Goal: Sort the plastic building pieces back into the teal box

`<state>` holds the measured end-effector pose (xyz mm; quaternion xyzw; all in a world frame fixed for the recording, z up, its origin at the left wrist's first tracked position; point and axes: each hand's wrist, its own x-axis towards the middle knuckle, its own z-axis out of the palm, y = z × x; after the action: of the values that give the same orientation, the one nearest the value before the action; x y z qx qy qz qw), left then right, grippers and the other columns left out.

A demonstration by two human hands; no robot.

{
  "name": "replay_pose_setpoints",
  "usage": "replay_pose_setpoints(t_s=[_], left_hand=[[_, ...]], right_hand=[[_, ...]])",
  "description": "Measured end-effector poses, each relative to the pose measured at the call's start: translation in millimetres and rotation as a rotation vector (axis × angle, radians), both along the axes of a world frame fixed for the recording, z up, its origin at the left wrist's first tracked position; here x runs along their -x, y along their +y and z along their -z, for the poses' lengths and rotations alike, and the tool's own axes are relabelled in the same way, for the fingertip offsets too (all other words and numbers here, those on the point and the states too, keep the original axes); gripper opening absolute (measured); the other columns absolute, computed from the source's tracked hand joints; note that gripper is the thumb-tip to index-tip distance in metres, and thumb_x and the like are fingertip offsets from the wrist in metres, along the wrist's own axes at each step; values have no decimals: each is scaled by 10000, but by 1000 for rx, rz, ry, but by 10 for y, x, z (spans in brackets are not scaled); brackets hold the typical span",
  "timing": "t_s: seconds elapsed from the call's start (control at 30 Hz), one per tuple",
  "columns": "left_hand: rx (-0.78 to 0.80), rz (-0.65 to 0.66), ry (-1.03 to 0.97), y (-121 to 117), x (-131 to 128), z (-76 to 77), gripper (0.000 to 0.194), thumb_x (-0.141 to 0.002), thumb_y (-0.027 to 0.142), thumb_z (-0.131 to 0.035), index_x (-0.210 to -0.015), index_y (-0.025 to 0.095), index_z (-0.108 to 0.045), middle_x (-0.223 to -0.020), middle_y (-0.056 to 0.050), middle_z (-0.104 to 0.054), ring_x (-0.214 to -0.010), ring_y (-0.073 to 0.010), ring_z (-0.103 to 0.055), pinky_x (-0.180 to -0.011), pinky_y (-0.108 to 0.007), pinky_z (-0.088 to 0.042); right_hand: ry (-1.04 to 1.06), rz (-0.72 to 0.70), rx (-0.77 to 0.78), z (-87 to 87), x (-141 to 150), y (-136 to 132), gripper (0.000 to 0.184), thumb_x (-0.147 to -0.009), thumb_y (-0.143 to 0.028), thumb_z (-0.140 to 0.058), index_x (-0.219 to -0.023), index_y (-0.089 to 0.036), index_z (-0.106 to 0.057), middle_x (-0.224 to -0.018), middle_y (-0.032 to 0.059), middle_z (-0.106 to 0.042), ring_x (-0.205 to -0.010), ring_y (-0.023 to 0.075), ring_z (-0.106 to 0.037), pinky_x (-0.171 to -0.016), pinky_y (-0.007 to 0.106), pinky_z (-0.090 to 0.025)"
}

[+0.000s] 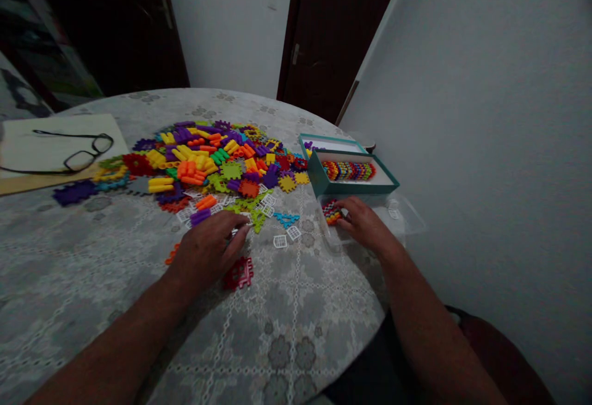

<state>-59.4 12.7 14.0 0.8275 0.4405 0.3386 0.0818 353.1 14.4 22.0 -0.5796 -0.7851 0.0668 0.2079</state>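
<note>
My left hand [210, 241] is over the near edge of a heap of plastic building pieces, thumb and fingers closed on a small white window piece [246, 219]. More white window pieces [280, 241] and a blue triangular piece [287, 219] lie to its right. A red square notched piece [239, 273] rests just below the hand. My right hand [363, 223] reaches into a clear plastic box [411, 214]. Its fingers are curled together against the right end of a row of colourful stacked pieces [330, 212]; what they pinch is hidden.
The large heap of coloured pieces [231, 171] covers the table's middle. Behind the clear box stands a green box [319, 174] holding another colourful row, with a green-rimmed lid [340, 144] behind. Glasses [81, 161] lie on papers [60, 124] at left. A wall borders the right.
</note>
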Motion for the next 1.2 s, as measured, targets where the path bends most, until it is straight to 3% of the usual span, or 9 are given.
replay_pose_setpoints(t_s=[0.23,0.6,0.8,1.03,1.2], left_hand=[[-9,-11,8,5,14,-6,314,-1113,422,-537,-1125,200,-759,-1093,-113,-831,-1016,-275,-795,-964,-399,-615],[19,-38,11,2,35,-73,317,-1097,428,-530,-1122,217,-766,-1078,-102,-835,-982,-269,-791,-941,-390,-613],[5,-109,-9,29,101,-163,351,-1096,435,-503,-1110,197,-761,-1027,-100,-815,-877,-251,-764,-848,-381,-596],[7,-119,-8,47,110,-177,342,-1086,435,-497,-1074,210,-754,-1028,-104,-822,-930,-269,-772,-859,-393,-592],[28,-116,-9,39,100,-192,350,-1079,453,-494,-1081,221,-756,-1017,-95,-822,-900,-262,-767,-855,-389,-597]], right_hand=[[10,38,-30,66,-24,5,406,-937,-114,-720,-1327,-223,-739,-1276,119,-720,-1183,288,-696,-1084,493,-585],[18,79,-39,-24,19,-72,386,-946,-117,-680,-1313,-220,-741,-1273,119,-708,-1005,242,-708,-1007,473,-615],[-33,73,-146,-50,63,-129,299,-1026,-220,-610,-1297,-209,-736,-1265,155,-719,-1194,322,-693,-1053,495,-600],[-49,120,-107,-12,49,-83,289,-1019,-236,-573,-1227,-204,-771,-1189,152,-767,-1119,310,-723,-1045,479,-589],[-104,161,25,-121,-37,-156,204,-992,-239,-632,-1105,-224,-801,-1080,100,-797,-908,250,-724,-877,388,-584]])
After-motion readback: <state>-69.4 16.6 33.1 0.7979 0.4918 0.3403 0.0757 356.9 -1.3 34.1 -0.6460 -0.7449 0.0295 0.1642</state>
